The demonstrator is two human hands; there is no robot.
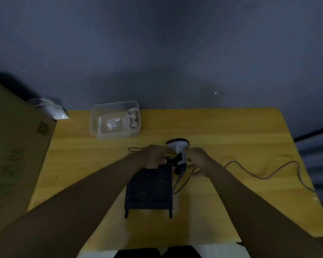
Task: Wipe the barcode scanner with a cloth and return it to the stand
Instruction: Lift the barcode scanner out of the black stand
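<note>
The white and black barcode scanner (177, 146) stands upright at the top right corner of the black stand (149, 190), its head pointing away from me. My right hand (197, 158) is on the scanner's right side, with its fingers curled against the handle. My left hand (153, 155) sits at the stand's upper edge, left of the scanner, with its fingers closed around the black bracket there. A crumpled pale cloth (131, 119) lies inside a clear plastic tub (96, 125) at the back of the yellow table (231, 138).
The scanner's grey cable (268, 176) runs right across the table to its edge. A large cardboard box (13, 146) stands against the table's left side, with a white bag (50, 108) behind it. A thin black wire frame (133, 149) lies left of my left hand.
</note>
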